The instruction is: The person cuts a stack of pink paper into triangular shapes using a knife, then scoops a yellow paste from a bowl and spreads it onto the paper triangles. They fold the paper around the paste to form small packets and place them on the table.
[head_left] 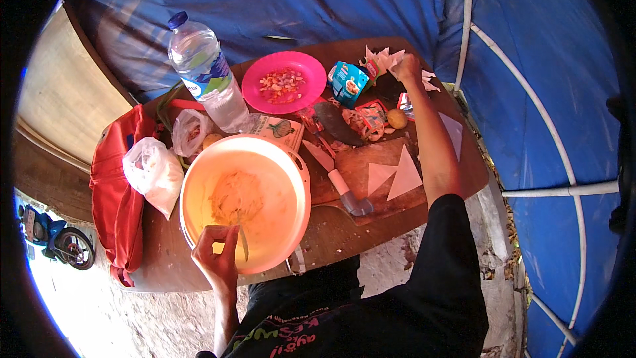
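A wide, pale plastic basin (301,189) stands at the table's near edge, with a soft beige mixture (235,192) in the bottom. Over its near rim my left hand (215,255) pinches a metal spoon (244,242), whose end points down into the basin. My right arm reaches to the far right corner, where my right hand (407,69) is closed at a pile of white pointed sheets (381,59); its fingertips are partly hidden. Two white triangular sheets (405,176) lie on a wooden cutting board (368,159), beside a knife (338,179) with a pale and grey handle.
A tall water bottle (209,73) and a pink plate (301,99) of chopped pieces stand behind the basin. Nearby are a teal packet (348,83), a dark elongated object (336,123) and a round brown item (397,118). Left lie a white-filled plastic bag (154,169) and a red bag (119,192).
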A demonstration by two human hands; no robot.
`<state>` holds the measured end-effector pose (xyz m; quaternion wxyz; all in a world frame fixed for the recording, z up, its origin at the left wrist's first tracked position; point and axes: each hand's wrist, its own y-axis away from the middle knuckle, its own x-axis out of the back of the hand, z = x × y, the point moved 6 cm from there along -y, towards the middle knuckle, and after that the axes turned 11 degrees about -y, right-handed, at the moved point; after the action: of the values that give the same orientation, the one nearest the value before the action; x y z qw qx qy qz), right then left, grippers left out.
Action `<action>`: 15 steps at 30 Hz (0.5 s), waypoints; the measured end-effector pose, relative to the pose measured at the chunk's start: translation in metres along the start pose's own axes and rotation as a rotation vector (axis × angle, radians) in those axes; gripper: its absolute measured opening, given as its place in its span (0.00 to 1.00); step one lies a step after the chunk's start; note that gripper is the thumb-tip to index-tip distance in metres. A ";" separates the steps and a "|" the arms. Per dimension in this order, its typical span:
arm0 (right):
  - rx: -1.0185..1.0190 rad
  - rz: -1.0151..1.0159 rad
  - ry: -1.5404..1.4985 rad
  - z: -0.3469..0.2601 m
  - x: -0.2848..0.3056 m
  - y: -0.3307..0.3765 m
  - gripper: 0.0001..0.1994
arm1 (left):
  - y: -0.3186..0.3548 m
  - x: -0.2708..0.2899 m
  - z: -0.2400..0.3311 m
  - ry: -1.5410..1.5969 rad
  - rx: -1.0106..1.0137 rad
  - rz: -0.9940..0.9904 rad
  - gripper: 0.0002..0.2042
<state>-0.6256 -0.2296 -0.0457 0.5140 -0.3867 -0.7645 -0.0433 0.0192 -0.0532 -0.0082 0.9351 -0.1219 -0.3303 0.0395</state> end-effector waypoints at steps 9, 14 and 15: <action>0.602 0.313 -0.419 -0.096 0.155 0.167 0.13 | 0.086 0.144 -0.149 -0.046 0.178 0.845 0.20; 0.111 0.392 -0.731 -0.068 0.180 0.366 0.06 | 0.214 0.090 -0.347 0.127 0.753 0.615 0.16; 0.037 0.439 -0.887 -0.066 0.167 0.396 0.06 | 0.240 0.056 -0.378 0.087 0.925 0.429 0.16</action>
<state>-0.3533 0.1074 -0.0092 0.1429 -0.5104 -0.8109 0.2482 0.3017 0.1108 -0.3196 0.8749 0.2380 -0.2068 0.3676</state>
